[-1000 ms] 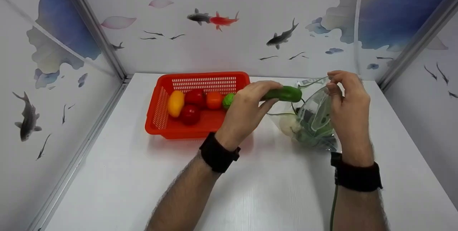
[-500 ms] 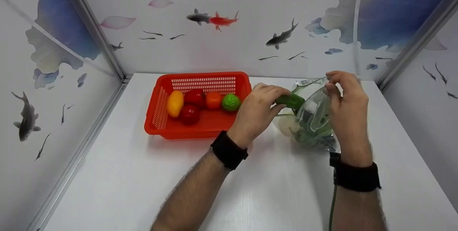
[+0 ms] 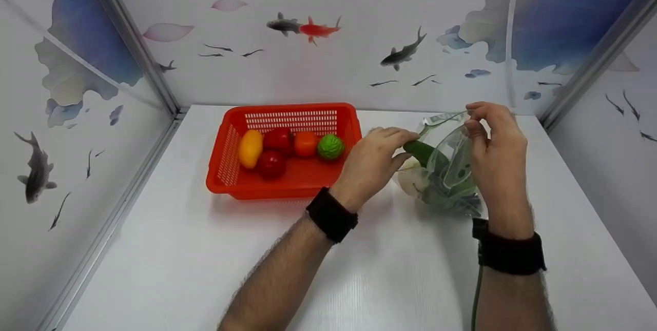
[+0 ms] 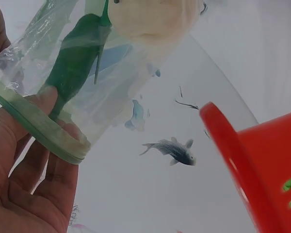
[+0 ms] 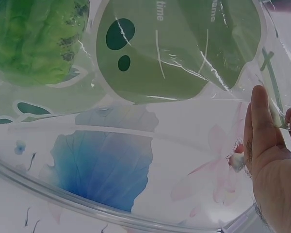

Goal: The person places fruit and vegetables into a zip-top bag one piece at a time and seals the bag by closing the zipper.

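Note:
My left hand [image 3: 372,161] pinches a long green pepper [image 3: 418,151] by one end at the mouth of a clear zip bag [image 3: 454,167]. In the left wrist view the pepper [image 4: 77,56] is mostly inside the bag, its narrow end at my thumb and fingertips beside the green zip edge [image 4: 43,131]. My right hand [image 3: 500,151] pinches the upper right of the bag's mouth between thumb and fingers, keeping it spread. Inside the bag are a pale round item [image 3: 412,179] and a leafy-looking green item [image 5: 36,39]. The bag's bottom is at the table.
Left of the bag stands a red basket [image 3: 287,191] with a yellow mango [image 3: 251,149], two red fruits, an orange one [image 3: 306,144] and a wrinkled green one [image 3: 331,147]. A white wall [image 3: 328,74] printed with fish closes off the table's back.
My left hand has moved right and slightly down, from beside the basket to the bag's mouth, lowering the pepper in. The right hand has stayed almost still.

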### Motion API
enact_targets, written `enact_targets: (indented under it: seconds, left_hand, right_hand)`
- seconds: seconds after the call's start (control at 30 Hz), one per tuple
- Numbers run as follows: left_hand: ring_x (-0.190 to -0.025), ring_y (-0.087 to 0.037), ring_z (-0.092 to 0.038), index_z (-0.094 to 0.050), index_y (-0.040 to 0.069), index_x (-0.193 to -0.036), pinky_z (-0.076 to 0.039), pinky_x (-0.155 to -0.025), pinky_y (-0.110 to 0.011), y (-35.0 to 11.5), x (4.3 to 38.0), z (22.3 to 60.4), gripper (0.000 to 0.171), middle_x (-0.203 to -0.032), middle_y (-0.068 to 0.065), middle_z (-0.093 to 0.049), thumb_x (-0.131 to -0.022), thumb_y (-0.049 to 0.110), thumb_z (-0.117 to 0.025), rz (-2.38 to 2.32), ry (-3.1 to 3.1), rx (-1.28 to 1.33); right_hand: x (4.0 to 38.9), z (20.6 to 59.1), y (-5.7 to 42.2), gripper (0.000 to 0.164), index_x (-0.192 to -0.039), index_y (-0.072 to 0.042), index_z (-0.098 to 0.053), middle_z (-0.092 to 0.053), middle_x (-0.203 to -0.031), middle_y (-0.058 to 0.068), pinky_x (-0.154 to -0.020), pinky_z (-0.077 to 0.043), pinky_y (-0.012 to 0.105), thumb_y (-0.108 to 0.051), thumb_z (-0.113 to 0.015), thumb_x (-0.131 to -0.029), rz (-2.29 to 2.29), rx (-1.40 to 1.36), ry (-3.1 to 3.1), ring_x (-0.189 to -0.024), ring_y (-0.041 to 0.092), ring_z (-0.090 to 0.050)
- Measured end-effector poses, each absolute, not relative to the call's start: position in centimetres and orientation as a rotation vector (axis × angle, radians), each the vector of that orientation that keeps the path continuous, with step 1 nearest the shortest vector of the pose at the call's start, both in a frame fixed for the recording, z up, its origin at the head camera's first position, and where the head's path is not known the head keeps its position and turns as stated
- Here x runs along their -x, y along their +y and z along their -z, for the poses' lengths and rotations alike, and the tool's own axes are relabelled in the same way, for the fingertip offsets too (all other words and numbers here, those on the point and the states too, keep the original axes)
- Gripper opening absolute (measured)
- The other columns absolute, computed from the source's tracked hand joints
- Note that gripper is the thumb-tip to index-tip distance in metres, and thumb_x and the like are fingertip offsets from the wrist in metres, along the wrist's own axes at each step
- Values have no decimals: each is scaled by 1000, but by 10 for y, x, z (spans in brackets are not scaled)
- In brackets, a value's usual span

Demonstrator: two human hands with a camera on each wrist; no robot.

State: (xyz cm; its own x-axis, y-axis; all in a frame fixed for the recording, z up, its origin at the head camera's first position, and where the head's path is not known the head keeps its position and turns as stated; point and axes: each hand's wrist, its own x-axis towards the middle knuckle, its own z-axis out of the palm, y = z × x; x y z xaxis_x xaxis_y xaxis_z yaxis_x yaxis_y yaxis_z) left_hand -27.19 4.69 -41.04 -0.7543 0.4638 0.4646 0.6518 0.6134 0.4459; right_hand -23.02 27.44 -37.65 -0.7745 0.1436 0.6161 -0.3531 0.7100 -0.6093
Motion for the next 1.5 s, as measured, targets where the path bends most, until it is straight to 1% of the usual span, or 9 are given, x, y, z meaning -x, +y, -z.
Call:
enact_targets:
  seconds: [0.13,0.33,0.53,0.67,0.77,0.97,1.07,1.23,1.5]
  left_hand:
    - [-132,-22,-79,-82,21,-147,-67,-112,-31,44,272,411,35,-143,1,-86,-112,19,-83,897,-2526,907]
    - [-125,-21,-80,-85,20,-139,-67,-107,-30,39,275,413,27,-136,1,-87,-113,24,-82,884,-2501,854]
    - [-120,-23,-80,-83,14,-137,-68,-103,-31,27,280,420,25,-134,-5,-85,-118,27,-75,996,-2480,785]
    - [-123,-25,-79,-81,12,-141,-68,-108,-35,14,284,424,30,-139,-6,-83,-119,30,-71,1031,-2504,714]
    - [-130,-26,-77,-80,15,-145,-68,-112,-39,2,286,427,33,-144,-5,-81,-119,34,-71,938,-2573,618]
    - [-130,-30,-74,-76,21,-153,-69,-107,-44,-24,291,435,39,-152,-5,-79,-118,38,-72,643,-2701,444]
    - [-133,-33,-72,-73,21,-158,-66,-112,-48,-37,293,440,45,-156,-8,-76,-117,40,-73,572,-2776,376]
    - [-146,-39,-67,-68,17,-163,-62,-122,-57,-56,293,449,51,-165,-13,-69,-118,41,-72,497,-2887,282]
    - [-154,-47,-61,-67,12,-163,-60,-124,-64,-81,293,461,48,-171,-19,-62,-122,36,-61,491,-2987,166]
  right_hand:
    - [230,376,274,25,-117,8,-63,-74,-152,24,-96,-42,2,-17,-62,-121,-986,-157,-2263,-148,42,-70]
    - [230,375,274,25,-117,8,-63,-74,-152,23,-99,-42,3,-17,-62,-121,-997,-150,-2262,-148,42,-70]
    - [231,374,273,29,-116,7,-64,-75,-151,22,-100,-42,1,-22,-62,-120,-1001,-150,-2260,-148,42,-70]
    - [230,374,273,26,-116,7,-65,-76,-150,21,-101,-42,3,-19,-63,-119,-1010,-152,-2243,-149,41,-69]
    - [229,374,273,25,-115,8,-65,-76,-149,21,-102,-42,5,-17,-63,-119,-1014,-156,-2237,-150,41,-68]
    - [231,377,274,25,-115,8,-64,-76,-148,23,-98,-43,4,-16,-63,-120,-990,-180,-2228,-143,42,-72]
    - [231,378,275,25,-116,9,-63,-76,-147,24,-97,-43,4,-15,-63,-120,-979,-188,-2228,-140,42,-73]
    - [231,378,275,25,-117,8,-63,-75,-149,23,-101,-42,4,-17,-63,-120,-991,-172,-2248,-147,41,-70]
    - [231,378,273,26,-118,7,-64,-74,-151,21,-101,-43,5,-19,-61,-120,-1009,-164,-2269,-147,40,-70]
